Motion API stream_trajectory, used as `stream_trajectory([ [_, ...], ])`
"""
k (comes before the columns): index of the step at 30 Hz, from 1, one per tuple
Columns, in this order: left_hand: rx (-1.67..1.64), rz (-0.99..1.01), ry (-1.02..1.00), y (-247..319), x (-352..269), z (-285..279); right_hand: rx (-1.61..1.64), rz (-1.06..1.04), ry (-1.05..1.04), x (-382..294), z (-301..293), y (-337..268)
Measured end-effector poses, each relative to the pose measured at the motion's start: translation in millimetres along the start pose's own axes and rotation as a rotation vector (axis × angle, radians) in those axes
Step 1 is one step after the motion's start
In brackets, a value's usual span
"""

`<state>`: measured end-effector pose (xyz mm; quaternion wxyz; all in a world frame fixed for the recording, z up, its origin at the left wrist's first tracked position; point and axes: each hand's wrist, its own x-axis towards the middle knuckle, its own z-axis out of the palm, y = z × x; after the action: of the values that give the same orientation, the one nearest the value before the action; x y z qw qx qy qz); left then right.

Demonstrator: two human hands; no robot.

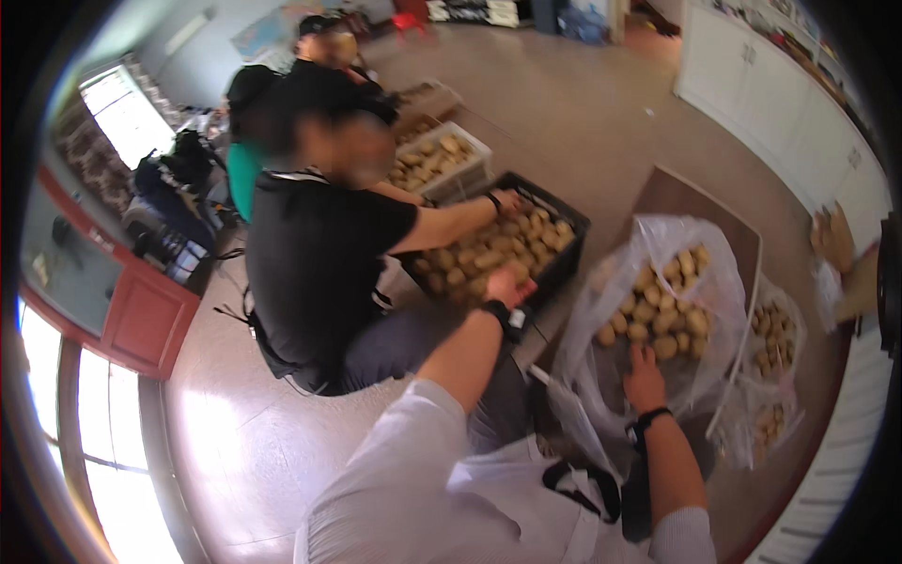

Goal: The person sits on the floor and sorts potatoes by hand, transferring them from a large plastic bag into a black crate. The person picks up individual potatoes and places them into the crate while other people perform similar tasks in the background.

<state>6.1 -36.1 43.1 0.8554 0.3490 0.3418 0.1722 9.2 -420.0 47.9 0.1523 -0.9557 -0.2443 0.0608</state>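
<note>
A black plastic crate full of potatoes stands left of centre. My left hand is over its near side, fingers bent close to the potatoes; whether it grips one is unclear. Potatoes also lie in a large clear plastic bag at the right, its mouth spread wide. Inside this bag my right hand reaches forward, its fingertips at the nearest potatoes, with no potato seen in the palm. Each of my wrists has a dark band.
Beside the black crate a co-worker in a black shirt leans in, one hand in the crate. Other people sit behind. A white crate of potatoes stands beyond. Under the bag is a brown board; smaller potato bags lie right of it.
</note>
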Motion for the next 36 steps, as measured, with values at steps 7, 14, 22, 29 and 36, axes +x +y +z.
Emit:
stream_trajectory([
  [7, -0.082, -0.098, -0.04, 11, 17, -34, -0.034, -0.004, -0.008, -4, -1, -17],
  [14, -0.172, -0.082, 0.088, 19, -10, -1, -0.08, 0.013, 0.036, -11, 5, -9],
  [22, -0.295, -0.018, 0.194, 21, 13, -24, -0.051, 0.012, 0.04, -13, 1, -13],
  [29, -0.326, -0.028, 0.206, 18, 18, -18, -0.081, -0.004, 0.055, -17, 6, -6],
  [36, -0.231, -0.051, 0.132, 16, 29, -29, -0.078, 0.0, 0.05, -14, 6, -11],
])
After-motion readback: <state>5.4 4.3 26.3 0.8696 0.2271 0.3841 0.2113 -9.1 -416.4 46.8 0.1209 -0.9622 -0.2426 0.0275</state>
